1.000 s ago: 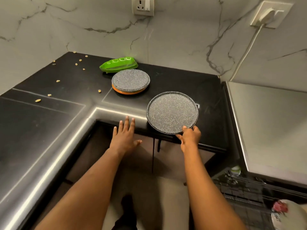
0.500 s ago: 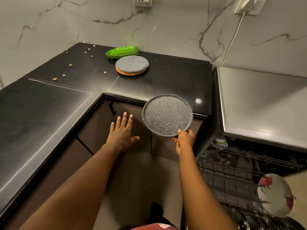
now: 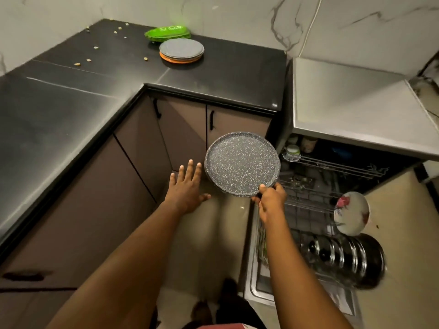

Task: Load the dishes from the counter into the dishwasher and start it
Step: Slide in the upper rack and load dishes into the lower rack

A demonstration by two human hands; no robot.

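Note:
My right hand (image 3: 270,201) pinches the near rim of a grey speckled plate (image 3: 241,163), held flat in the air in front of the cabinet doors, left of the open dishwasher (image 3: 332,176). My left hand (image 3: 187,187) hovers beside the plate's left edge with fingers spread, holding nothing. On the black counter (image 3: 225,74) far back lies a stack of grey and orange plates (image 3: 181,51), with green dishes (image 3: 167,34) behind it. The pulled-out lower rack (image 3: 306,210) holds a white flowered plate (image 3: 351,213) and several steel lids (image 3: 344,256).
Crumbs (image 3: 88,60) are scattered on the counter's back left. The dishwasher's steel top (image 3: 351,103) juts out on the right. Brown cabinet doors (image 3: 183,131) with black handles stand below the counter. A cup (image 3: 292,151) sits in the upper rack. A white cable (image 3: 308,27) runs up the marble wall.
My right hand has carried the speckled plate off the counter edge, down and toward the open dishwasher. My left hand moved alongside it. The view tilted down, showing more of the racks.

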